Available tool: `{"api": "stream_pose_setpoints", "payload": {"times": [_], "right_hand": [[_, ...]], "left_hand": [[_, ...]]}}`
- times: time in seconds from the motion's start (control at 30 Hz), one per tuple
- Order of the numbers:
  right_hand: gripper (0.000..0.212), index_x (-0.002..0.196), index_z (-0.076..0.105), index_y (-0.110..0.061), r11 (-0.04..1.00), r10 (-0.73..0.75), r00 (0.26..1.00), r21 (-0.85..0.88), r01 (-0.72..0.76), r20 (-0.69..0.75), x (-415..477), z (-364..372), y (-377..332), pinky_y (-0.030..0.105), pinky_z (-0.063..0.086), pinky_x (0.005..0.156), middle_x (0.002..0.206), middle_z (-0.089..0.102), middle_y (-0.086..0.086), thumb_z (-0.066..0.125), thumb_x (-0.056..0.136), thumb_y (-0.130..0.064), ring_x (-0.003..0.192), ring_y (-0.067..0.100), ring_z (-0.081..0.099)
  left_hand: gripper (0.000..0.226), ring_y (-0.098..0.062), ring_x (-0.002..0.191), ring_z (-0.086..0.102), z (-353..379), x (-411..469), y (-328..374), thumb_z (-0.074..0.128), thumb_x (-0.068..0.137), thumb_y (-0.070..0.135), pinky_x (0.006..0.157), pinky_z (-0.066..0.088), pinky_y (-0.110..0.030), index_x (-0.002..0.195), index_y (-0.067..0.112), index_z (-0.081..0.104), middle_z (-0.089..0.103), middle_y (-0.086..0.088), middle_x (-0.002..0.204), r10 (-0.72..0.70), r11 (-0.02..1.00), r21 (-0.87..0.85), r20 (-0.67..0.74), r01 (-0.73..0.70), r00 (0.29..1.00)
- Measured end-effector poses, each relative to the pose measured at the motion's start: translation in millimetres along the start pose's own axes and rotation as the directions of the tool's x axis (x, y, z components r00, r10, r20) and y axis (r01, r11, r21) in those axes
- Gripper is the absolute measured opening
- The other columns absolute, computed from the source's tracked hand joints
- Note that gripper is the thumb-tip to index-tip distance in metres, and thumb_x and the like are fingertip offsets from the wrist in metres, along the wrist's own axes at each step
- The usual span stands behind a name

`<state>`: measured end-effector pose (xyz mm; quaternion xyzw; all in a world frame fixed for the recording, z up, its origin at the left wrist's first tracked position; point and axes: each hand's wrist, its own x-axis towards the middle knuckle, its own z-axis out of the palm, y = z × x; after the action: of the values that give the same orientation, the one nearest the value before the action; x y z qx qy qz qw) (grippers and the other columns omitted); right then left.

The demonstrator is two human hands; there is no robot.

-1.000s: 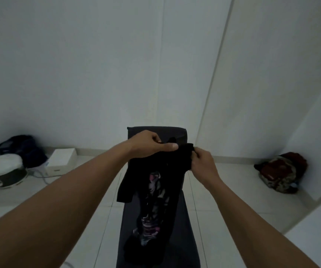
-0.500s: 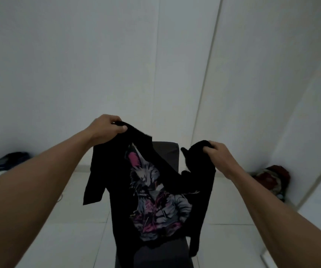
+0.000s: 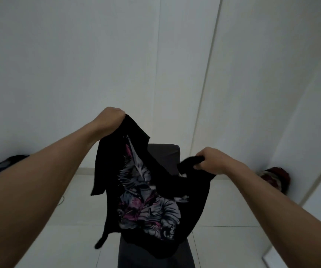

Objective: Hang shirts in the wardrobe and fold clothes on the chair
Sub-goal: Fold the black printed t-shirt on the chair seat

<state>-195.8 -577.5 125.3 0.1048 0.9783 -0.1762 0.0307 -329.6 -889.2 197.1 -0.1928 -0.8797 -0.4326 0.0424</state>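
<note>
Fingers [image 3: 199, 165] of right hand [image 3: 212, 161] clamped on bunched edge of black shirt [image 3: 148, 192]; left hand [image 3: 109, 119] grips other edge, higher. Shirt, wadded between close hands second ago, now spread, print showing, hanging over chair [image 3: 164, 157]. Likely opened for folding or hanging. Left fingertips hidden behind hand; hem blurs into chair; wardrobe not seen.

Shirt [image 3: 148, 202]: black, with grey, white and magenta graphic print. Chair [image 3: 164, 157]: dark grey. Floor tiles [image 3: 74, 238]: white.
</note>
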Motion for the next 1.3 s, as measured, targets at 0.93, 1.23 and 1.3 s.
{"api": "stream_pose_setpoints", "payload": {"times": [0.93, 1.23, 1.3], "right_hand": [[0.009, 0.081, 0.073, -0.030, 0.950, -0.133, 0.991, 0.281, 0.134, -0.024, 17.0, 41.9, -25.0, 0.023, 0.050, 0.066, 0.073, 0.070, -0.016, 0.082, 0.082, -0.032, 0.072, 0.000, 0.065], [0.030, 0.093, 0.073, -0.008, 0.985, 0.119, 0.978, 0.107, -0.138, 0.169, 5.0, 18.6, -3.2, 0.032, 0.052, 0.075, 0.093, 0.073, 0.004, 0.083, 0.077, -0.032, 0.086, 0.021, 0.069], [0.029, 0.096, 0.074, -0.007, 0.972, 0.138, 0.987, 0.180, -0.152, 0.084, 1.6, 20.5, 6.4, 0.032, 0.052, 0.074, 0.091, 0.073, 0.005, 0.081, 0.079, -0.029, 0.084, 0.020, 0.069]], "left_hand": [[0.023, -0.013, 0.082, 0.060, -3.3, 12.8, -7.9, 0.068, 0.091, 0.041, 0.073, 0.043, -0.029, 0.091, 0.019, 0.074, 0.068, 0.003, 0.088, -0.018, 0.908, 0.407, 0.281, -0.102, 0.959], [0.030, -0.021, 0.082, 0.051, 21.9, -1.9, -22.0, 0.038, 0.105, 0.033, 0.068, 0.037, -0.033, 0.093, 0.010, 0.053, 0.056, -0.004, 0.090, 0.024, 1.000, -0.011, -0.072, -0.025, 0.997], [0.035, -0.023, 0.091, 0.055, 26.4, -6.4, -24.7, 0.039, 0.105, 0.038, 0.074, 0.038, -0.034, 0.096, 0.009, 0.056, 0.060, -0.006, 0.098, 0.032, 0.999, 0.023, -0.079, -0.031, 0.996]]}}
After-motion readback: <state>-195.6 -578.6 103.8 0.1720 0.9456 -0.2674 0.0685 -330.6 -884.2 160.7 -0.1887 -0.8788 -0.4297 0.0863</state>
